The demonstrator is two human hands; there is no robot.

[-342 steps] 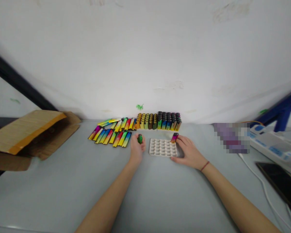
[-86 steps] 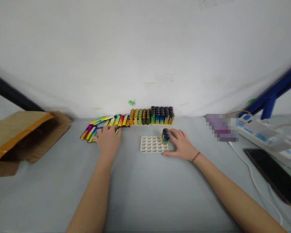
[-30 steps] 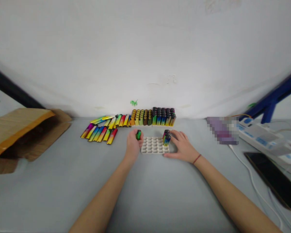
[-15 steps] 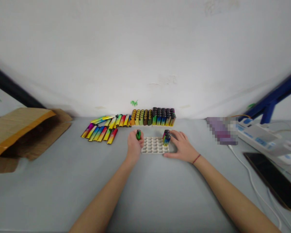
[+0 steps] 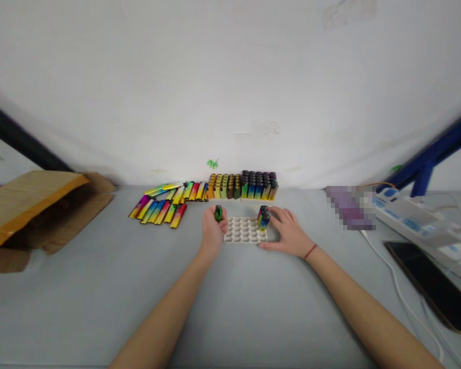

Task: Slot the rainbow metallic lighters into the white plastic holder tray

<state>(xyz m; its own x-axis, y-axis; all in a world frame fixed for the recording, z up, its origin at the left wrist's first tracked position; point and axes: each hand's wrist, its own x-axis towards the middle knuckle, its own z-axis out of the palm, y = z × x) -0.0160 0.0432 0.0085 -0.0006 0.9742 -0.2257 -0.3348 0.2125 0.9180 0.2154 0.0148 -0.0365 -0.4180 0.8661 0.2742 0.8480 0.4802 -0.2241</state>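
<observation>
My left hand (image 5: 212, 228) is closed in a fist around a lighter (image 5: 218, 213), whose green and dark end shows above the fingers. Beside that fist lies a white tray (image 5: 243, 242) with rows of small slots. A few multicoloured lighters (image 5: 264, 220) with dark tops stand upright at the tray's right side. My right hand (image 5: 288, 233) rests open around this side, thumb by the front corner and fingers spread near the standing lighters. How firmly it touches the tray, I cannot tell.
Behind the tray stand blocks of upright lighters, yellow-to-brown ones (image 5: 225, 186) and dark-topped ones (image 5: 258, 185). Loose shiny lighters (image 5: 163, 211) lie to the left. An open cardboard box (image 5: 38, 205) sits far left. At right are a power strip (image 5: 418, 220), a phone (image 5: 430, 282) and a white cable (image 5: 395, 282).
Both hands hold almost the same places. The lighter in my left hand has shifted very slightly left; the view itself has moved a little.
</observation>
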